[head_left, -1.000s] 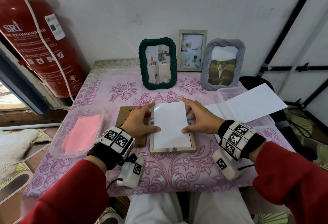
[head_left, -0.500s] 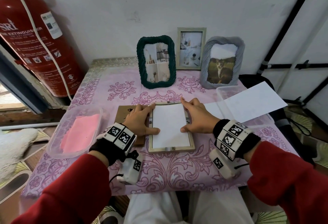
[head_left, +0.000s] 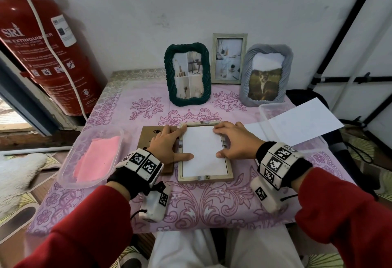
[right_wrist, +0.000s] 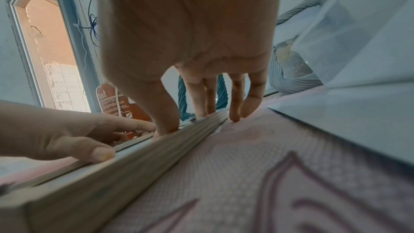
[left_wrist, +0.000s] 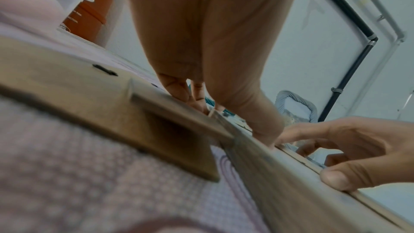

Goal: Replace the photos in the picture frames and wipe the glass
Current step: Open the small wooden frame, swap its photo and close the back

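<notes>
A light wooden frame (head_left: 204, 177) lies face down in the middle of the table, with a white sheet (head_left: 202, 151) set into its back. My left hand (head_left: 167, 146) presses on its left side, index finger reaching the far left corner and thumb flat on the sheet. My right hand (head_left: 235, 142) mirrors it on the right side, fingers straight. A brown backing board (head_left: 151, 138) lies just left of the frame, under my left palm. The left wrist view shows the board (left_wrist: 89, 98) and the frame rail (left_wrist: 280, 174). The right wrist view shows fingertips (right_wrist: 167, 127) on the frame edge (right_wrist: 112, 174).
Three framed pictures stand at the back: green (head_left: 187, 74), pale wood (head_left: 229, 58), grey (head_left: 266, 75). A clear tray (head_left: 70, 161) with a pink cloth (head_left: 97, 157) sits left. White sheets (head_left: 301, 123) lie over a clear box at right. A red fire extinguisher (head_left: 42, 55) stands far left.
</notes>
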The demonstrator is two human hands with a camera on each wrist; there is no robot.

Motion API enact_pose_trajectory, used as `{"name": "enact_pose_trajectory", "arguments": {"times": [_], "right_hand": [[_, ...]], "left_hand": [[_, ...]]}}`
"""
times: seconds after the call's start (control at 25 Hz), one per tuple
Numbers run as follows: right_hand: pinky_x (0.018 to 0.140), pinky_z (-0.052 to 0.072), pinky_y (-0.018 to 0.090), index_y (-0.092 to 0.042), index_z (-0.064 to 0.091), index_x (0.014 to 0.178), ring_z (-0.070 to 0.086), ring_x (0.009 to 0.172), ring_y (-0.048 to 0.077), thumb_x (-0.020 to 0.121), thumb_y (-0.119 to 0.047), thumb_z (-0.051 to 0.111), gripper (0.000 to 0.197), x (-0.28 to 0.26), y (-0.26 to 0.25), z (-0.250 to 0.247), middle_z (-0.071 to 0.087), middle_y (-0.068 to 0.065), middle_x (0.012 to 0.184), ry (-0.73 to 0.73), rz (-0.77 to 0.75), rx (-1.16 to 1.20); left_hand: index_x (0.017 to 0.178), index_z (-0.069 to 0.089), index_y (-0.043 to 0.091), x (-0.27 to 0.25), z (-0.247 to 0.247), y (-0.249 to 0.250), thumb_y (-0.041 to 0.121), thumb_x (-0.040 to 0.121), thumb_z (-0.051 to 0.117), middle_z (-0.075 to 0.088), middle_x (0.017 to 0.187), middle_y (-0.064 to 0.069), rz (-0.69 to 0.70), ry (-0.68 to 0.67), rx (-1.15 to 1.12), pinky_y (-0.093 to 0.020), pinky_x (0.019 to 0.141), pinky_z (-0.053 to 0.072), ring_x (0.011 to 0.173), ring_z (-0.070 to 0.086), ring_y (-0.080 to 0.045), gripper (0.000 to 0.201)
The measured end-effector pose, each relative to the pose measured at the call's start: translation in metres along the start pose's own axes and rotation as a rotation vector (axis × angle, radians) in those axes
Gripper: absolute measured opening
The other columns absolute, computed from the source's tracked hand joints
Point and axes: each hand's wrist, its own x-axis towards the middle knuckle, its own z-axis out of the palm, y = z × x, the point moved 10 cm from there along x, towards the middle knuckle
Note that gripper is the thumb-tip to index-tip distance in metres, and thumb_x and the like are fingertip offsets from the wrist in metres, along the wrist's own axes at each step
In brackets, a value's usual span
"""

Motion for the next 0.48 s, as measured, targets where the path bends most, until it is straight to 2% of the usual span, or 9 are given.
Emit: {"name": "enact_pose_trajectory", "arguments": {"times": [0.2, 0.36, 0.48], "right_hand": [[0.1, 0.033, 0.032, -0.02, 0.046, 0.136, 0.036, 0.12, 0.026, 0.084, -0.028, 0.06, 0.055, 0.0033, 0.0008, -0.0036, 0.039, -0.004, 0.142, 0.034, 0.001, 0.07], [0.102, 0.031, 0.03, -0.019, 0.045, 0.138, 0.036, 0.123, 0.026, 0.084, -0.027, 0.06, 0.056, 0.0021, -0.0001, -0.002, 0.039, -0.002, 0.144, 0.02, -0.019, 0.037], [0.105, 0.027, 0.026, -0.02, 0.044, 0.139, 0.037, 0.13, 0.022, 0.084, -0.03, 0.061, 0.058, 0.0001, -0.001, -0.0047, 0.036, -0.002, 0.149, 0.038, -0.033, 0.007]], "left_hand": [[0.146, 0.021, 0.035, -0.0017, -0.0005, -0.0006, 0.057, 0.074, 0.065, 0.033, 0.129, -0.007, -0.003, 0.002, -0.003, -0.043, 0.107, 0.032, 0.125, 0.037, -0.03, 0.087], [0.145, 0.025, 0.033, -0.0031, -0.0018, -0.0002, 0.053, 0.074, 0.068, 0.033, 0.133, -0.007, -0.002, -0.002, -0.044, -0.045, 0.109, 0.031, 0.127, 0.036, -0.03, 0.085], [0.143, 0.031, 0.03, -0.0068, -0.0033, -0.001, 0.048, 0.074, 0.07, 0.034, 0.134, -0.006, 0.009, -0.006, -0.142, -0.044, 0.111, 0.03, 0.127, 0.037, -0.026, 0.082]]}}
